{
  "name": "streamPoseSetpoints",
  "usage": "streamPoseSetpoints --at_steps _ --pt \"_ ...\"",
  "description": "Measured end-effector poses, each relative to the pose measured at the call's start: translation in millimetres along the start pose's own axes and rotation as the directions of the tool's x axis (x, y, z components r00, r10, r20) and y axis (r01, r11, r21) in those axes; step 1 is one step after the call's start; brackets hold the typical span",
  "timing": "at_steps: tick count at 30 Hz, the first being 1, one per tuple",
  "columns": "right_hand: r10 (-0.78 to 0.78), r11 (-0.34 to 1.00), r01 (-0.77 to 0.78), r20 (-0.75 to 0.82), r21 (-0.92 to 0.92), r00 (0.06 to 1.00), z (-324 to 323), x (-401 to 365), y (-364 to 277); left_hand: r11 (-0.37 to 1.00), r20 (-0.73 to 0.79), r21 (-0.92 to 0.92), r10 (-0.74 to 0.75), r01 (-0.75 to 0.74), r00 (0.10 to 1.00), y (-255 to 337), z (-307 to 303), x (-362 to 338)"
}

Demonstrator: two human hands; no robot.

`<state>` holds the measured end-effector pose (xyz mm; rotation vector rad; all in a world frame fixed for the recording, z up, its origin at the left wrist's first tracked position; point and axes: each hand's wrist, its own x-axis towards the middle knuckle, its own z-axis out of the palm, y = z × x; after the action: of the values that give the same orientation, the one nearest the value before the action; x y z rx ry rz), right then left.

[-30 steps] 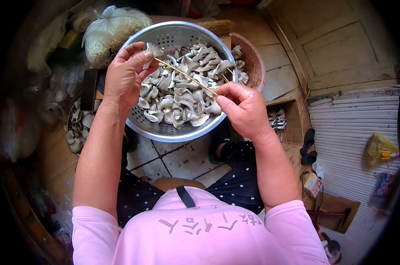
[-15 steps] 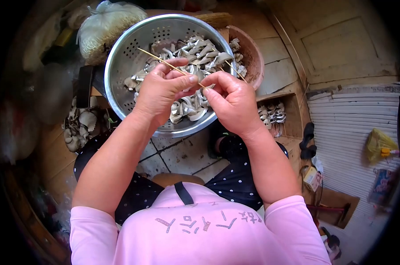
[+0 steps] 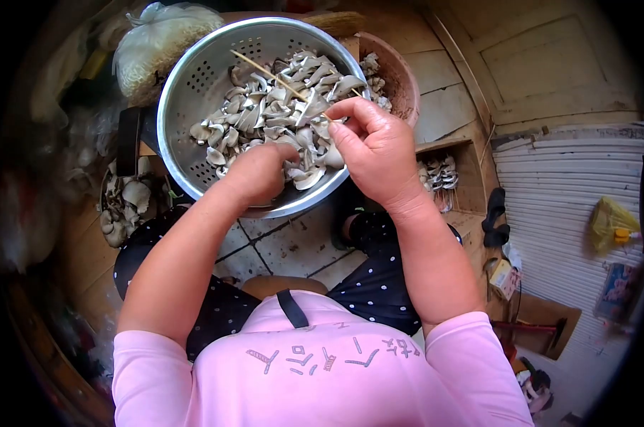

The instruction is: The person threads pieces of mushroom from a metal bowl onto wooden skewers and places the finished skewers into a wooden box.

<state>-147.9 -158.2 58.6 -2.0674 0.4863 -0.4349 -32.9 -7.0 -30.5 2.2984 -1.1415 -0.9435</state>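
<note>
My right hand (image 3: 373, 149) pinches the lower end of a thin wooden skewer (image 3: 265, 72), which slants up and left over the metal colander (image 3: 167, 107). A pale piece of mushroom (image 3: 312, 107) appears to be on the skewer near my fingers. Many cut grey-white mushroom pieces (image 3: 251, 117) lie in the colander. My left hand (image 3: 258, 173) is down among them at the near side, its fingers curled and their tips hidden. The tip of a second stick (image 3: 355, 92) shows just beyond my right hand.
A pink basin (image 3: 400, 82) with mushroom scraps stands behind the colander at right. More mushrooms (image 3: 132, 199) are at left, below a clear plastic bag (image 3: 162, 46) of pale contents. Loaded skewers (image 3: 441, 178) sit in a wooden box at right. Floor tiles (image 3: 286, 245) show between my legs.
My left hand has left the skewer and moved down into the mushroom pieces. The right hand still pinches the skewer, its position nearly the same. The colander has shifted slightly left in view.
</note>
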Motion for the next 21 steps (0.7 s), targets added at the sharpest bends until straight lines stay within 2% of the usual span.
streamPoseSetpoints --at_steps 2,3,5,6,7,9,10,11,14,15,17,19,21 --pt "-0.021 0.999 0.022 0.03 -0.029 0.999 1 -1 -1 0.987 -0.064 0.073 0.147 -0.142 0.987 -6 12 3" --pt "-0.019 0.999 0.02 0.028 -0.03 0.999 1 -1 -1 0.987 -0.062 0.072 0.149 -0.145 0.987 -3 8 3" --pt "-0.014 1.0 0.015 0.03 -0.022 0.999 0 -2 -2 0.981 0.01 -0.185 0.065 -0.062 0.998 1 -5 3" --pt "-0.015 1.0 0.016 0.03 -0.023 0.999 -1 -2 0 0.948 0.0 -0.309 0.076 -0.072 0.997 -2 -8 3" --pt "-0.025 1.0 0.025 0.02 -0.003 0.999 -1 -1 2 0.948 0.0 -0.309 0.077 -0.073 0.997 2 -18 2" --pt "-0.035 0.999 0.035 0.01 0.018 0.999 -2 -2 3 0.919 0.138 -0.385 -0.027 0.079 0.99 10 -43 -4" --pt "-0.011 1.0 0.01 0.033 0.027 0.999 -4 -2 0 0.838 0.136 -0.534 -0.044 0.111 0.99 11 -50 -7" --pt "0.013 0.999 -0.015 0.056 0.036 0.998 -5 -2 -1 0.817 0.087 -0.571 -0.034 0.078 0.996 4 -56 -6" --pt "0.012 0.996 -0.021 0.098 0.087 0.995 -5 -4 -2 0.477 -0.092 -0.878 -0.099 -0.034 0.991 -8 -71 -7" --pt "0.007 0.996 -0.016 0.101 0.088 0.995 -6 -5 -4 0.348 -0.131 -0.934 -0.121 -0.082 0.984 -11 -77 -8" --pt "0.077 0.988 -0.103 0.214 0.113 0.974 -8 -7 -8 0.12 -0.152 -0.984 -0.203 -0.13 0.967 -18 -84 -8" --pt "0.074 0.985 -0.107 0.235 0.133 0.969 -7 -8 -5 -0.026 -0.163 -0.985 -0.179 -0.17 0.97 -22 -92 -12" --pt "0.091 0.984 -0.125 0.252 0.124 0.963 -6 -8 -5 -0.073 -0.161 -0.981 -0.219 -0.181 0.962 -29 -94 -9"
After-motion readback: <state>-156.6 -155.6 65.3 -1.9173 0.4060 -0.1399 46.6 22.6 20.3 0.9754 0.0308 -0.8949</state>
